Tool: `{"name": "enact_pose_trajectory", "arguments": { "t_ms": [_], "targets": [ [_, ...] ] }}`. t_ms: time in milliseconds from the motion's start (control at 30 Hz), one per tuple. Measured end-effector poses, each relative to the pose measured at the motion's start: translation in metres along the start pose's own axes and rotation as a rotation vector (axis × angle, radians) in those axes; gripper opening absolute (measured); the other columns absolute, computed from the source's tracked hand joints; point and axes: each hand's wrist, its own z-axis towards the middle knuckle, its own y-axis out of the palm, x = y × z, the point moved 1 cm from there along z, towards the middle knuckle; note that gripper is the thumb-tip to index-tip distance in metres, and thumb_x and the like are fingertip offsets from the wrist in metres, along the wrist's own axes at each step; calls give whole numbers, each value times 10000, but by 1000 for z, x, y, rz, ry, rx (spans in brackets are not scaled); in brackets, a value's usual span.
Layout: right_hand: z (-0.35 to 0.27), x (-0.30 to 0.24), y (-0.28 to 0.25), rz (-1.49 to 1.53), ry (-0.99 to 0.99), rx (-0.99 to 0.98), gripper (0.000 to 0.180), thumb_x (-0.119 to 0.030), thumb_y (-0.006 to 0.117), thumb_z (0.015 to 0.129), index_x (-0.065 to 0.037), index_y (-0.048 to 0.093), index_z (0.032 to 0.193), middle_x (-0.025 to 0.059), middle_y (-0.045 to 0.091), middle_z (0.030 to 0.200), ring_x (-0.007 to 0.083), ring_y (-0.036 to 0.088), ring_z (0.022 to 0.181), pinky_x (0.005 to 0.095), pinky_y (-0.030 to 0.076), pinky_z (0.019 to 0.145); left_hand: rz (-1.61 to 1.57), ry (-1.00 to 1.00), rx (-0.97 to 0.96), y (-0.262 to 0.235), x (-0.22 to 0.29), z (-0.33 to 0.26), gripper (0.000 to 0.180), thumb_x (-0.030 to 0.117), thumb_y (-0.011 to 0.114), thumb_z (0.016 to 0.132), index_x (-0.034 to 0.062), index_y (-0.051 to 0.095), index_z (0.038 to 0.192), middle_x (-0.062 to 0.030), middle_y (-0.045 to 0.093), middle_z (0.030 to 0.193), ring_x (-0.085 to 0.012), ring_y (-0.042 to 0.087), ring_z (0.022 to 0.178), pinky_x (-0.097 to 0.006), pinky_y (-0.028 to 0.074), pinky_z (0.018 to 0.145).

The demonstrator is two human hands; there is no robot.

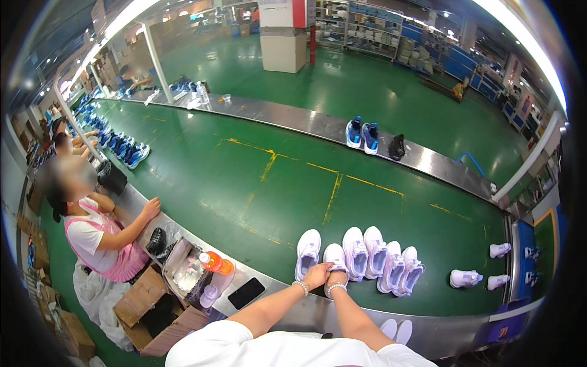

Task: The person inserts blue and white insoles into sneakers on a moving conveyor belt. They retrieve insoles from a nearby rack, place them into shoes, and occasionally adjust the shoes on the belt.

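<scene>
a: where is the white shoe [334, 253] under the hands?

b: at the near edge of the green belt [244, 183], second from the left in a row, toe toward the far edge.

a: and the grip?

b: the left hand [317, 276] has its fingers drawn in on the rim of the opening. the right hand [337, 278] touches the heel end; its fingers are partly hidden, so how far they close cannot be told.

a: what flanks it?

b: to its left, a lone shoe [309, 240]; to its right, a middle pair [355, 240] and an outer pair [391, 269]. three end shoes [466, 279] lie near the belt's right end.

a: and the ledges?

b: on the near ledge [269, 278], left of the hands, a phone [246, 293] and an orange bottle [217, 263]; farther left, a co-worker [104, 235] in pink and white. on the far ledge [275, 120], toward its right end, stand blue shoes [353, 133] beside a black bundle [397, 147].
</scene>
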Motion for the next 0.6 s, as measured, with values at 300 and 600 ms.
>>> {"name": "enact_pose_trajectory", "arguments": {
  "t_ms": [300,600],
  "targets": [
    [-49,-40,-84,191,-29,-17,283,-125,379,847,33,541,1016,270,505,1107,404,474,1027,414,399,872,81,-63,22,-4,5,9,276,153,533,752,57,614,997,-200,602,923,-361,581,818,-408,481,722],
    [-152,-33,-183,262,-110,167,284,-86,517,754,-33,535,1032,148,448,1237,328,470,1071,403,438,855,-269,-28,236,-2,37,-39,333,-11,544,742,-18,517,1073,-195,520,1082,-293,539,958,-344,467,791]
  ]
}}
